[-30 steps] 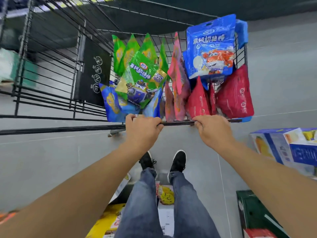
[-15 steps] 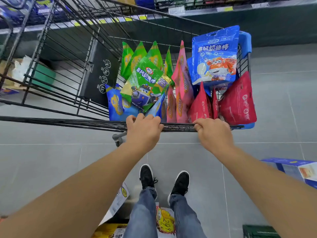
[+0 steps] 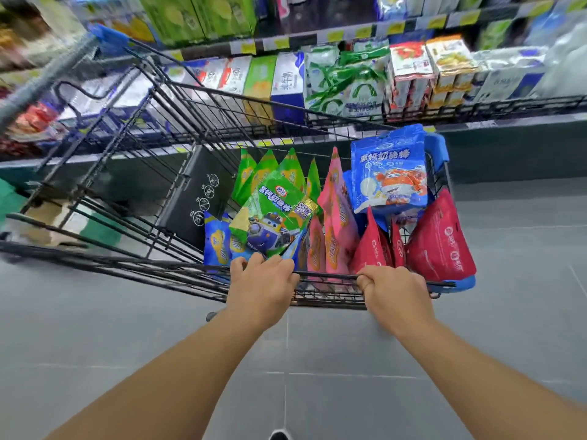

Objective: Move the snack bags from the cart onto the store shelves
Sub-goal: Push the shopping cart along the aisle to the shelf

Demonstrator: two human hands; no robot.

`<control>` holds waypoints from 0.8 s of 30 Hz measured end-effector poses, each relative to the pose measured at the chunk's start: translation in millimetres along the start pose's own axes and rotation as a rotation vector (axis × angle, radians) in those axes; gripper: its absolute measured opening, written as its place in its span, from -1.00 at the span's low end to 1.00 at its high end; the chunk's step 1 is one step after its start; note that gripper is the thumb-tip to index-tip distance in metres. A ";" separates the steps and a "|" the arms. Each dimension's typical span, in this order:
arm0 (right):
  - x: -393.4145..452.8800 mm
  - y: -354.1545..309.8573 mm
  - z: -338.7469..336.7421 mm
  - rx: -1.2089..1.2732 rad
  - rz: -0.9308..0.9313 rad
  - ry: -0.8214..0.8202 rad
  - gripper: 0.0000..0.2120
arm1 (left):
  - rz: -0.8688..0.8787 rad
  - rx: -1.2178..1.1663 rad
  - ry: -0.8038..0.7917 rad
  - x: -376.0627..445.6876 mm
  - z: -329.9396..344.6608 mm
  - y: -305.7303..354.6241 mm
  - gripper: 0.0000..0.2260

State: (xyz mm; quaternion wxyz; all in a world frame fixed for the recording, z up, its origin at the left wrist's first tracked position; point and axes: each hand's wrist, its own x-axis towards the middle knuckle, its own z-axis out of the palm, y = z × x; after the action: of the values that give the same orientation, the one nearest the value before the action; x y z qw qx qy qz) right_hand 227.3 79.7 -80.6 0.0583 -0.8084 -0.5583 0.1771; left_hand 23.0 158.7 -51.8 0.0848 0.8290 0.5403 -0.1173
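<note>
The cart (image 3: 178,198) is made of black wire, with blue plastic corners. A green bag (image 3: 273,214) is printed with a purple cartoon robot. A blue bag (image 3: 389,173) is printed with an orange and white cartoon plane. Pink bags (image 3: 333,217) and red bags (image 3: 438,242) with white marks are seen beside them. The floor (image 3: 508,344) is grey.

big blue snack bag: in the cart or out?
In. The big blue snack bag stands upright inside the cart at its right side.
</note>
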 end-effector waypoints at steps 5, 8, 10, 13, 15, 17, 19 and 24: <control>40.7 -18.6 -5.5 0.026 0.018 0.007 -0.73 | 0.003 0.018 0.056 38.5 -10.2 -17.9 -0.80; 59.5 -28.4 -7.5 0.040 0.029 0.000 -0.73 | 0.006 0.030 0.073 55.1 -16.9 -27.1 -0.80; 69.0 -35.2 -8.6 0.053 0.036 -0.009 -0.73 | 0.012 0.038 0.083 63.3 -21.0 -33.1 -0.79; 83.9 -47.7 -11.2 0.071 0.050 -0.050 -0.73 | 0.008 0.051 0.095 75.1 -25.1 -45.4 -0.79; 91.7 -57.2 -11.0 0.083 0.052 -0.084 -0.74 | 0.004 0.060 0.102 80.4 -25.4 -55.7 -0.79; 96.7 -69.4 -9.3 0.091 0.043 -0.106 -0.73 | 0.002 0.052 0.103 84.6 -24.4 -68.6 -0.79; 101.0 -81.3 -9.6 0.094 0.033 -0.120 -0.73 | 0.009 0.052 0.119 88.7 -25.1 -80.7 -0.79; 117.3 -109.0 -6.0 0.118 0.022 -0.193 -0.73 | -0.010 0.028 0.140 92.8 -22.3 -112.8 -0.77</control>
State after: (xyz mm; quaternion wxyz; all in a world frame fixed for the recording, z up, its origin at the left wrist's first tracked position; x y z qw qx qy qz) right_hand 170.0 228.9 -69.1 0.0500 -0.7887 -0.5411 0.2875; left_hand -41.9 291.3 -58.5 0.0346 0.8335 0.5472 -0.0673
